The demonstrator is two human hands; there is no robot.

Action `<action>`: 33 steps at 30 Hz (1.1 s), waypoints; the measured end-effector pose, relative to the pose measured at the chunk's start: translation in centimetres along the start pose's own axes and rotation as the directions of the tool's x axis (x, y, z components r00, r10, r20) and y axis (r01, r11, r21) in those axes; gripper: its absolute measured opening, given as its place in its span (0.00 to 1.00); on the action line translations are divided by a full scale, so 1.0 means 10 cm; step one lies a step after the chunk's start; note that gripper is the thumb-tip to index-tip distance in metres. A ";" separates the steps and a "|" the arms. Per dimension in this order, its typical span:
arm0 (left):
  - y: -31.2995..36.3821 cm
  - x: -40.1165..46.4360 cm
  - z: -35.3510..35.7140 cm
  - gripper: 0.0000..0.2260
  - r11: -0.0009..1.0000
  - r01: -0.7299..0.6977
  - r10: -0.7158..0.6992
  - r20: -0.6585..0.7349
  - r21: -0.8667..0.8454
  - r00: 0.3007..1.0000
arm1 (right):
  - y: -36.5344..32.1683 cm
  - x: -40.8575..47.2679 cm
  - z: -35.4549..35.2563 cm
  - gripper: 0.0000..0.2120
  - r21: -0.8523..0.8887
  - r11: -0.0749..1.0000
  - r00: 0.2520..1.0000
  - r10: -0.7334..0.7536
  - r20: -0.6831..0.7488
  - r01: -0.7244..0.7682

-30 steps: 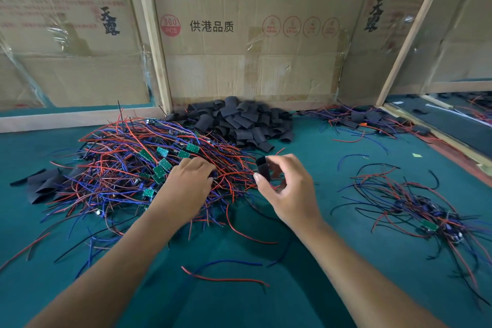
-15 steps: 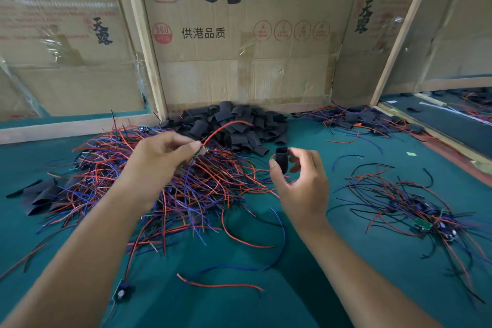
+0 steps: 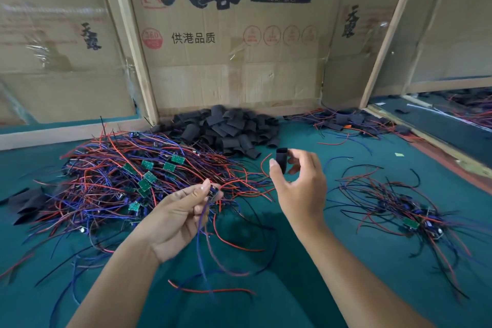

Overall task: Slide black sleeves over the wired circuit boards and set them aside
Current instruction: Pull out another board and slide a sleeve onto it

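green cloth covers the tabletop (image 3: 346, 261). on the far left lie a few flat black pieces (image 3: 26, 202). next to them is a big pile of wired boards (image 3: 138, 176), red and blue wires with little green boards on top. my left hand (image 3: 181, 218) is palm up in front of that pile, and its thumb and fingers pinch one small wired board (image 3: 213, 191); its wires hang down. behind it, by the cardboard wall (image 3: 231, 43), sits a heap of black sleeves (image 3: 229, 130). my right hand (image 3: 300, 189) is up in the air, pinching one black sleeve (image 3: 281, 160) upright. to the right lies a smaller wire bunch (image 3: 404, 210).
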State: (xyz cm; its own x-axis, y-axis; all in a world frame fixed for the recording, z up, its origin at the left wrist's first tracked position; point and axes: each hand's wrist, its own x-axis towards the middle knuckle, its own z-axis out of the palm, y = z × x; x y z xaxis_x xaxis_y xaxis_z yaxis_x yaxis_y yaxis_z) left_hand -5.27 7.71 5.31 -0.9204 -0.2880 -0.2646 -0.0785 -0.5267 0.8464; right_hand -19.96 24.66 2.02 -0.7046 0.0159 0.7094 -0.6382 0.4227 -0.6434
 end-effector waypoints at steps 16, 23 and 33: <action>0.11 -0.01 -0.04 0.14 0.931 -0.347 0.343 -0.052 -0.113 0.938 | 0.06 0.09 -0.07 0.14 0.302 0.953 0.964 -0.104 0.245 0.026; 0.16 -0.03 -0.04 0.12 0.814 -0.419 0.427 -0.073 -0.403 0.901 | 0.07 0.01 -0.03 0.16 0.355 0.935 0.729 -0.231 0.644 -0.017; 0.16 -0.05 -0.02 0.12 0.805 -0.477 0.475 -0.099 -0.353 0.874 | 0.03 -0.09 0.00 0.16 0.383 0.902 0.607 -0.420 0.675 0.199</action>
State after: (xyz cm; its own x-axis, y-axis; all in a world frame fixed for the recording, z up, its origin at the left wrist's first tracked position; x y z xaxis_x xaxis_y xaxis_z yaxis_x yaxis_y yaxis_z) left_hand -4.89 6.87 6.70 -0.8042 -0.5809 0.1254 0.5112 -0.5687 0.6444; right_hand -19.49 24.71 1.19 -0.3684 -0.7793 0.5069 -0.8346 0.0370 -0.5496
